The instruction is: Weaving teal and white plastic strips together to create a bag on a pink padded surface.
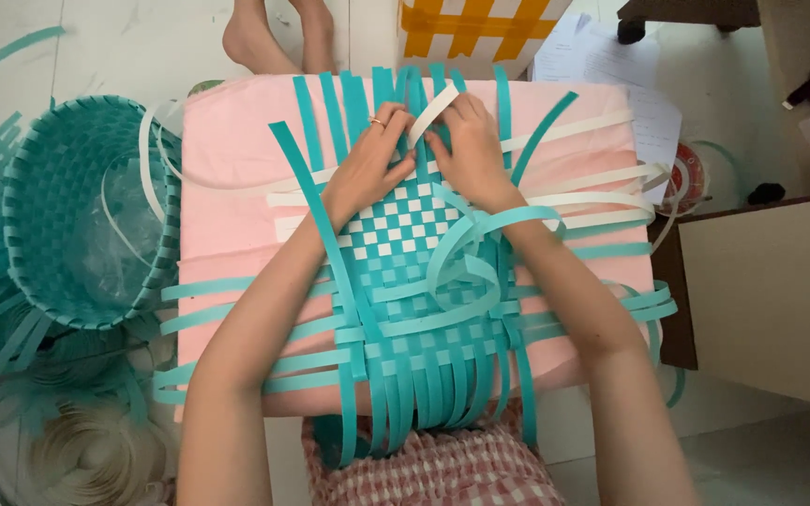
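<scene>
Landmark: pink board [227, 187], a flat padded-looking slab across the person's lap.

Woven mat [414, 281] lies at the board's centre, under and just nearer the body than both hands. Flat plastic strips, teal and white, plaited over-under; a checkered patch of white and teal shows at the mat's far end, solid teal weave nearer the lap. Loose teal ends fan off every edge of the board; a few curl in loops on the mat's right half.

Left hand [367, 169] rests at the far edge of the weave, fingers bent and pressed down on the strips, a ring on one finger. Right hand [466, 150] just beside it, touching, pinching a white strip [433, 111] that slants up and away between the two hands. More white strips run crosswise from the hands toward the board's right edge.

Left of the board: a finished teal basket [86, 215], round, tightly woven, clear plastic inside. Below the basket, off the board's near-left corner, a coil of white strip [86, 459]. Beyond the board's far edge: bare feet [274, 37] of another person and a yellow-and-white box [471, 28]. Right of the board: papers [602, 66] on the floor, a cabinet [771, 290].
</scene>
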